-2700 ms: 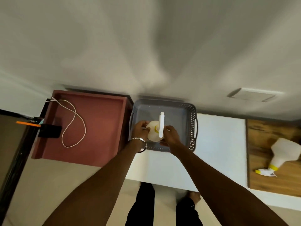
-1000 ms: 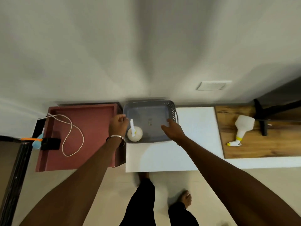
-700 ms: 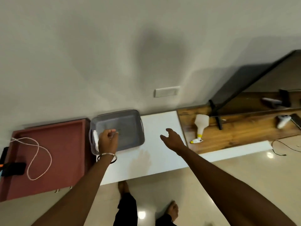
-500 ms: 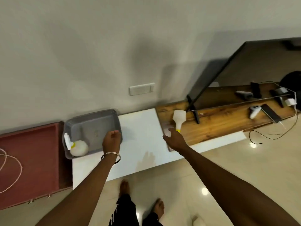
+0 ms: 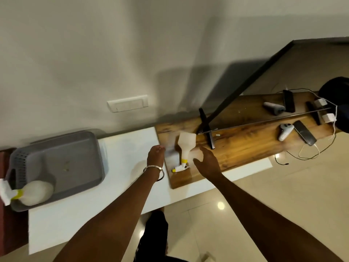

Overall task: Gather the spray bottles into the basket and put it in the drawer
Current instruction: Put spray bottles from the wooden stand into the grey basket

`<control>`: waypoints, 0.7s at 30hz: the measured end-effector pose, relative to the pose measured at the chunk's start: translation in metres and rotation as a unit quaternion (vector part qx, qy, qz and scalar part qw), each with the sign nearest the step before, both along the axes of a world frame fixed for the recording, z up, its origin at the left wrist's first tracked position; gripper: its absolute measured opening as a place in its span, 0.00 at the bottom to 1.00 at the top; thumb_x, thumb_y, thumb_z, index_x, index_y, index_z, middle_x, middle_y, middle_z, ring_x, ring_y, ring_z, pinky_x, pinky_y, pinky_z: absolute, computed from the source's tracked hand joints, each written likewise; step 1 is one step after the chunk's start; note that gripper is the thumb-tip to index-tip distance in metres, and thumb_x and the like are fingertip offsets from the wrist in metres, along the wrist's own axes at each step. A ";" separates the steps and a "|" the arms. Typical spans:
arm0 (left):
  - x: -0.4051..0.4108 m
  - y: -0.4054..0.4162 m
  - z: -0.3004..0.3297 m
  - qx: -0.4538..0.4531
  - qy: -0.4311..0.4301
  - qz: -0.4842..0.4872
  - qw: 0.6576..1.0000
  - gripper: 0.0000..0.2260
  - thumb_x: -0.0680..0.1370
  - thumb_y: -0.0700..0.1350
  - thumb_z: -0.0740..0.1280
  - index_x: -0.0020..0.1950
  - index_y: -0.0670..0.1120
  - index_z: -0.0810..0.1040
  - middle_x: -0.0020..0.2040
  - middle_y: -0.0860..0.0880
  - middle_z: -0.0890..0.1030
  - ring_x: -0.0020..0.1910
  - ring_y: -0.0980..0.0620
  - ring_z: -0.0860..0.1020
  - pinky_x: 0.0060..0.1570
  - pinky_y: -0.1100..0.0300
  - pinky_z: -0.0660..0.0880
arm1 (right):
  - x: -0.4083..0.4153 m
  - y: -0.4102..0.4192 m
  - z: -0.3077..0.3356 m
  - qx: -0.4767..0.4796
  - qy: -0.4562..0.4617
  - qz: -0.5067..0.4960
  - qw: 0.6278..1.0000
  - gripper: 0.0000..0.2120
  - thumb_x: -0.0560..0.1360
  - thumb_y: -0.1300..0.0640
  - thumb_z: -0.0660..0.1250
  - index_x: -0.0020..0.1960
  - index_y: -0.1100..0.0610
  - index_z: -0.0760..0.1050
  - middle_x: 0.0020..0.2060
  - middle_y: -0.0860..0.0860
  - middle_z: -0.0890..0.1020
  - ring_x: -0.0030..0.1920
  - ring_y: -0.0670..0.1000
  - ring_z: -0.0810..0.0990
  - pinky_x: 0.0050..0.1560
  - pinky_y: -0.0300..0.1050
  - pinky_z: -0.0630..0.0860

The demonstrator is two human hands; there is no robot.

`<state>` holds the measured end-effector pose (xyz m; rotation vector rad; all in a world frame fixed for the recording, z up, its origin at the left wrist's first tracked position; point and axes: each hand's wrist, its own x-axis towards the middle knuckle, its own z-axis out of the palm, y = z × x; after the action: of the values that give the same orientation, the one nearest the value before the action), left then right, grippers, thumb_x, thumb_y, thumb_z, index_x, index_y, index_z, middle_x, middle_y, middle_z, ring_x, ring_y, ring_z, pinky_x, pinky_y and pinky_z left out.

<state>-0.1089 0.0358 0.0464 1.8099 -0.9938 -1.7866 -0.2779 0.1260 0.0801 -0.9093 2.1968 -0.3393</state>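
Two spray bottles are in sight. One spray bottle in the basket (image 5: pixel 35 193) lies on its side at the near left corner of the gray plastic basket (image 5: pixel 75 167), its yellow-collared trigger head poking out over the rim. The basket sits on the left end of the white counter (image 5: pixel 117 190).

The other spray bottle (image 5: pixel 185 150) lies flat on the wooden board (image 5: pixel 245 144) further right, base toward the wall, neck with its yellow collar and white trigger toward me, near the board's left edge.

My left hand (image 5: pixel 155 155) hovers just left of that bottle, fingers loosely curled and holding nothing — a metal bangle (image 5: pixel 153 170) sits on the wrist. My right hand (image 5: pixel 206 161) is just to the bottle's right, fingers spread and empty. The bottle lies between my two hands; motion blur around it keeps me from telling whether either one touches it.

Farther along the board lie a white game controller (image 5: pixel 285 130), a dark phone (image 5: pixel 305 135), a black remote (image 5: pixel 289 101) and white chargers (image 5: pixel 327 117) with trailing cables. A thin black TV stand (image 5: pixel 206 129) rests on the board by the bottle's base.
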 end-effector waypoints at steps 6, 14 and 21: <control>-0.054 -0.037 -0.047 0.004 -0.060 -0.114 0.992 0.17 0.80 0.44 0.60 0.67 0.39 0.72 0.69 0.41 0.73 0.67 0.42 0.71 0.65 0.56 0.66 | -0.018 -0.046 -0.045 -0.012 0.008 0.053 0.998 0.34 0.75 0.57 0.70 0.77 0.57 0.61 0.75 0.57 0.67 0.72 0.57 0.68 0.70 0.50 0.68; -0.091 -0.051 -0.092 0.039 -0.084 -0.105 0.990 0.20 0.81 0.46 0.59 0.72 0.42 0.67 0.72 0.42 0.68 0.68 0.44 0.69 0.67 0.54 0.68 | -0.037 -0.074 -0.093 -0.007 0.039 0.093 0.995 0.40 0.75 0.57 0.71 0.80 0.53 0.53 0.79 0.56 0.56 0.74 0.60 0.67 0.67 0.52 0.72; -0.102 -0.048 -0.113 0.107 -0.006 -0.016 0.994 0.14 0.80 0.45 0.58 0.58 0.41 0.80 0.56 0.39 0.80 0.57 0.40 0.78 0.60 0.47 0.76 | -0.039 -0.072 -0.113 -0.055 0.012 0.088 0.995 0.41 0.75 0.59 0.72 0.80 0.54 0.52 0.76 0.57 0.63 0.71 0.61 0.70 0.67 0.56 0.73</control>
<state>-0.2110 -0.0123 -0.0669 1.9424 -0.8677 -1.9697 -0.3172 0.0537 -0.0333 -1.1634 2.1188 -0.3684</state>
